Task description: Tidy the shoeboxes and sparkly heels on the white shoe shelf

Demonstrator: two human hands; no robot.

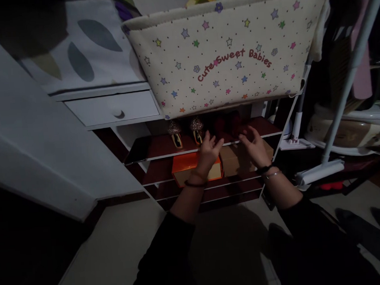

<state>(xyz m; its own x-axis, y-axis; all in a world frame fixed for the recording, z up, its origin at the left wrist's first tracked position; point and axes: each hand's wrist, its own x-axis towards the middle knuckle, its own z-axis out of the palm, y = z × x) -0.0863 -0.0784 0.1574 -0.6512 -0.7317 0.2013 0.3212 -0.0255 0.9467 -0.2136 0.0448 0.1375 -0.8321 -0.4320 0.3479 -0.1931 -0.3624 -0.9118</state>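
- Both hands are held out in front of a low rack of dark red shelves, at the level of its top board.
- The left hand is seen with the fingers spread and a little bent; nothing is gripped by it. A dark band is worn on its wrist.
- The right hand is also open, with the fingers loosely curved, and nothing is held in it. A dark band and a thin bracelet are worn on its wrist.
- Between the two hands and a little beyond them, a pair of dark red shoes is placed on the top shelf. They are near the fingertips, but because of the poor light it cannot be told if they are touched.
- Just to the left of the left hand, two glittery shoes are standing side by side on the same shelf.
- Under the left hand, on the next shelf below, an orange box is seen. A brown cardboard box is lying just beside it, below the gap between the hands.
- Above both hands, a cream fabric basket with coloured stars and the words "Cute Sweet Babies" is hanging over the shelves.
- Up and to the left of the left hand, a white drawer is seen.
- To the right of the right hand, a white pole is leaning, and its flat foot is resting on the floor.
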